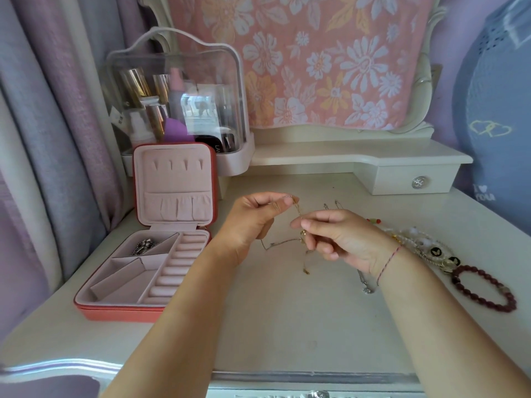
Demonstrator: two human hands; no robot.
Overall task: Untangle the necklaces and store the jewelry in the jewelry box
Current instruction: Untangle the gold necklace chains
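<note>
Above the white dresser top, my left hand [253, 216] pinches the upper end of a thin gold necklace chain [296, 211]. My right hand [336, 237] pinches the same chain lower down, near a small pendant. Loose chain ends hang below both hands toward the table. The red jewelry box [115, 310] lies open at the left with a pink lining. A silver chain [145, 245] sits in its back left compartment. A dark red bead bracelet [485, 287], a white bead strand [416, 239] and a silver chain [365, 282] lie on the table to the right.
A clear cosmetics case [178, 90] with bottles stands behind the box. A small drawer unit [411, 179] is at the back right under a mirror frame covered with floral cloth [316, 58]. Curtains hang at the left.
</note>
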